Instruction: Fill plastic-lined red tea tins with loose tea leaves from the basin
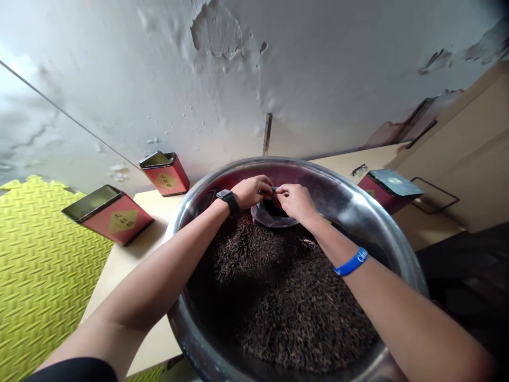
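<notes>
**Bag:** the pale translucent bag [274, 217] sits on the leaves at the far side of the basin, mouth up, with dark contents showing.
**Leaves:** dark loose tea leaves [278, 297] fill the basin and are heaped around the bag.
**Basin:** the big stainless steel basin [350, 199] stands on a cream table [151, 209].
**Around, left:** two red tea tins [108, 215] stand on the table beside the basin. The nearer one lies tilted; the farther [165, 173] stands just off the rim. A yellow-green foam mat [43, 276] lies past the table edge.
**Around, right:** a dark red tin with a blue-grey lid [389, 191] stands near the rim, with eyeglasses [359, 170] behind it and a black wire rack [433, 196] beside it.
**Behind:** a peeling plaster wall [214, 79], with a metal strip [267, 134] just past the rim.
**In the way:** both your forearms cross the rim and lie over the leaves.
**Left hand:** your left hand [250, 192], black smartwatch [229, 201] on the wrist, is curled, fingers pressed together at the bag's mouth.
**Right hand:** your right hand [294, 202], blue wristband [352, 261] on the wrist, is also pinching there, touching your left fingers.
**Hard to see:** your hands cover the bag's mouth. A small dark piece shows between them; can't tell if it's bag edge, a tie or leaves.
</notes>
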{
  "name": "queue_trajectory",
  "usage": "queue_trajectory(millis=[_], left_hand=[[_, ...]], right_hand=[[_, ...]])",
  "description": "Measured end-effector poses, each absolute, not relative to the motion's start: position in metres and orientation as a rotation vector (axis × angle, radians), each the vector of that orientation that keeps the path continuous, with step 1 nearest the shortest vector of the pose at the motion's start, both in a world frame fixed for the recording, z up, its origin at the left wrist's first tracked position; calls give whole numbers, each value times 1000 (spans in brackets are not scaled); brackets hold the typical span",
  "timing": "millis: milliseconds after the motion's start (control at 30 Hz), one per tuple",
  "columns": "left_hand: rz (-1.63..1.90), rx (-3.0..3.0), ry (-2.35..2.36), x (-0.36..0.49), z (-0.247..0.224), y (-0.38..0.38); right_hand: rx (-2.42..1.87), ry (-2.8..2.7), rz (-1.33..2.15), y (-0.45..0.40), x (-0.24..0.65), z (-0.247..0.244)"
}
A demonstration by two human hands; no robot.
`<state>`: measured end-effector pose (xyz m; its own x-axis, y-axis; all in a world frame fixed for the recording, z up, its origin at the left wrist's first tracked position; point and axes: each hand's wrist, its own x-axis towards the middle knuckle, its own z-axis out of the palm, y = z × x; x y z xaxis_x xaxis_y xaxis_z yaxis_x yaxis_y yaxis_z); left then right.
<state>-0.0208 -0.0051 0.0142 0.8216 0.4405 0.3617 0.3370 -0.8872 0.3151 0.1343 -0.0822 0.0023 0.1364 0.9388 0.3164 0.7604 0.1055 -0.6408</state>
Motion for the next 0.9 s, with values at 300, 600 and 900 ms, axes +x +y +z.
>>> queue_trajectory(millis=[300,600,900], left_hand=[[432,2872,790,-24,13,-4],[531,2824,757,-23,10,-1],[565,2764,696,-24,9,2]], right_hand=[[-1598,-1521,762,-87,139,18],[-1494,-2036,226,-117,102,26],[-1342,-2957,985,-148,52,-22]])
